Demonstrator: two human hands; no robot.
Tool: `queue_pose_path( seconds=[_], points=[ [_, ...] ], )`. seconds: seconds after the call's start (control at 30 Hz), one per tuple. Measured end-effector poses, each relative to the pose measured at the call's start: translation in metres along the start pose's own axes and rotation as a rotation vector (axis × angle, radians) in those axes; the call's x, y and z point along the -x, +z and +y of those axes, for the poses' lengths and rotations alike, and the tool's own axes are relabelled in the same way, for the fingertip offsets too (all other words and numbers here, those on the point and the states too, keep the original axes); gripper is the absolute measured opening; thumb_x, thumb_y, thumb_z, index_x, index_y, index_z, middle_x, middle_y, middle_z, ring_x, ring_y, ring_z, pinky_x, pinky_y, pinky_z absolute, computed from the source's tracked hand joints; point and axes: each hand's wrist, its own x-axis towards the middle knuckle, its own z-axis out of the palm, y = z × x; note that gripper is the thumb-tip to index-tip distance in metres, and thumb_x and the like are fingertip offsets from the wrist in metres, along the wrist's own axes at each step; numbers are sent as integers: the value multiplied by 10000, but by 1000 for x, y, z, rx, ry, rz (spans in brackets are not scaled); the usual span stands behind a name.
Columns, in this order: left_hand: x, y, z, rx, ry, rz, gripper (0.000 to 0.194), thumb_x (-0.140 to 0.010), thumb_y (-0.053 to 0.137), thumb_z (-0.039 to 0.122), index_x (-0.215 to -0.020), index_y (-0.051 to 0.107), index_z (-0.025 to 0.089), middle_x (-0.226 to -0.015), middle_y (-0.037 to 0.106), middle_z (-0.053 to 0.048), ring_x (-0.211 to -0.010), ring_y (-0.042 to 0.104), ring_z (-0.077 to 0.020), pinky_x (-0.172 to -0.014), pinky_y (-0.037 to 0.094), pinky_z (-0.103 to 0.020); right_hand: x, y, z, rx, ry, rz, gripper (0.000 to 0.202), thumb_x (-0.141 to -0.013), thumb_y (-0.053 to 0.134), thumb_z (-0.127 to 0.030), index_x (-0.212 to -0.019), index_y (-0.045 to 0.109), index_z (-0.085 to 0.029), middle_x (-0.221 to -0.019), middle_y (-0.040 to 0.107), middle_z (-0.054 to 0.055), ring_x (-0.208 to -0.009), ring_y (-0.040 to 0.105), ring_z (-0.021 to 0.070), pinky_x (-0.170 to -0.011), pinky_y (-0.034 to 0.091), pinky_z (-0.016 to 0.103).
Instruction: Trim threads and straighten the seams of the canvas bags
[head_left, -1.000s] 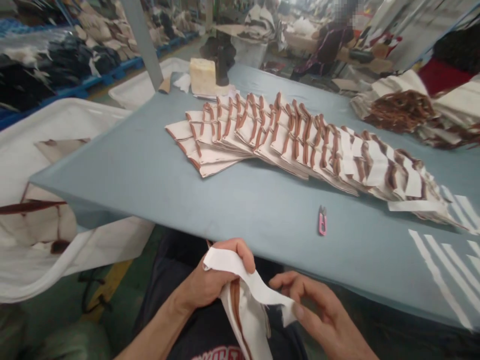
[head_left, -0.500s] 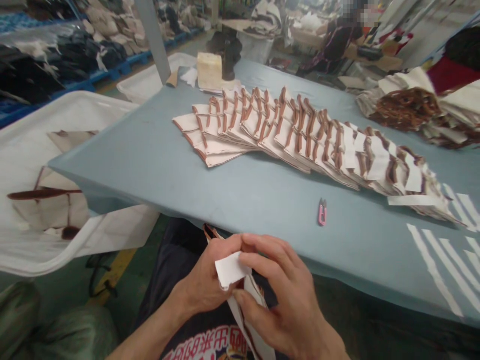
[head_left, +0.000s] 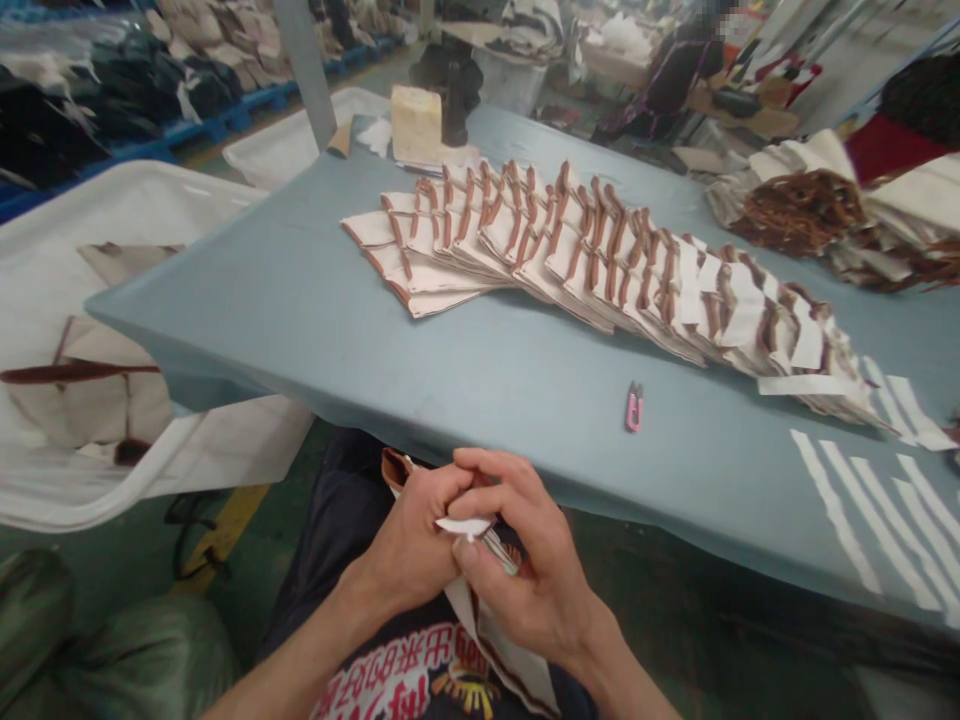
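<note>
Over my lap, at the table's near edge, my left hand (head_left: 412, 535) is closed around a cream fabric piece with brown trim (head_left: 514, 655). One end of that piece pokes out above my left hand, and the rest hangs down below my right hand. A small white strip (head_left: 463, 525) sticks out between the two hands. My right hand (head_left: 525, 550) pinches the strip, its thumb against the near side and its fingers curled over the top. Where the strip meets the fabric is hidden by my fingers. Pink thread snips (head_left: 634, 408) lie on the table beyond my right hand.
A long overlapping row of cream, brown-edged fabric pieces (head_left: 450, 270) spans the blue-covered table (head_left: 285, 330). White strips (head_left: 847, 510) lie at the right. A white bin (head_left: 150, 490) with similar pieces stands at left. Bundled fabric (head_left: 802, 210) sits at the back right. A person works beyond.
The white strip stood up flat facing me and is now folded down, showing only a thin edge. My right thumb has moved up onto it. The view has shifted slightly.
</note>
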Motion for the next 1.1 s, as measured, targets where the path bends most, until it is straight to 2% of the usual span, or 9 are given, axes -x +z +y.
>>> queue_pose_path(
  seconds=[0.13, 0.27, 0.37, 0.47, 0.57, 0.67, 0.77, 0.9, 1.1],
  points=[
    [4, 3, 0, -62, -22, 0, 107, -777, 522, 177, -698, 593, 160, -669, 569, 22, -629, 481, -131, -593, 359, -254, 2, 3, 5, -190, 166, 49, 107, -935, 625, -177, -904, 718, -220, -1219, 751, 102, -1152, 704, 232, -993, 539, 386],
    [8, 4, 3, -126, -42, -6, 206, -876, 508, 266, -707, 563, 164, -647, 518, 30, -614, 432, -124, -583, 339, -256, 2, 7, 5, -369, 321, 91, 142, -953, 642, -225, -831, 714, -210, -1174, 761, 86, -1116, 708, 227, -998, 525, 368],
    [10, 5, 4, -146, -97, -27, 251, -892, 496, 307, -679, 514, 174, -614, 472, 37, -577, 398, -111, -530, 301, -243, -1, 9, 3, -469, 428, 106, 184, -956, 646, -247, -786, 704, -205, -1122, 768, 64, -1037, 713, 207, -954, 528, 333],
    [11, 5, 4, -160, -155, -16, 289, -902, 485, 330, -647, 458, 194, -570, 404, 53, -523, 336, -93, -473, 249, -231, -4, 9, 3, -525, 484, 105, 217, -979, 636, -290, -791, 703, -206, -1073, 779, 48, -957, 711, 188, -891, 534, 304],
    [13, 3, 0, -130, -154, 48, 241, -927, 499, 356, -760, 526, 184, -562, 365, 81, -494, 308, -89, -450, 246, -217, -5, 9, 8, -480, 485, 137, 197, -1004, 625, -312, -862, 717, -210, -1078, 782, 44, -958, 707, 182, -879, 532, 293],
    [15, -3, -4, -73, -184, 83, 232, -950, 510, 394, -940, 569, 169, -535, 343, 112, -453, 325, -95, -439, 266, -209, -5, 7, 16, -308, 442, 165, 184, -1028, 603, -311, -920, 714, -212, -862, 743, 7, -755, 660, 142, -704, 511, 249],
    [16, -8, -5, -48, -195, 175, 256, -951, 526, 420, -855, 559, 185, -537, 383, 100, -449, 361, -95, -438, 287, -204, -7, 3, 23, -16, 282, 182, 146, -1022, 596, -237, -917, 691, -201, -725, 668, -17, -618, 593, 125, -592, 462, 243],
    [15, -7, -2, -93, -120, 234, 302, -956, 544, 398, -759, 593, 174, -567, 456, 67, -474, 389, -91, -445, 310, -194, -9, 2, 25, 295, -20, 178, 146, -1010, 561, -111, -1002, 682, -192, -853, 755, 51, -744, 701, 166, -691, 546, 276],
    [15, 3, -3, -132, 16, 259, 182, -984, 534, 304, -906, 632, 172, -586, 535, 70, -486, 461, -92, -480, 371, -182, -7, 3, 9, 414, -145, 48, 288, -1011, 474, -80, -1228, 665, -93, -1146, 798, 176, -1022, 776, 239, -883, 637, 328]
  ],
)
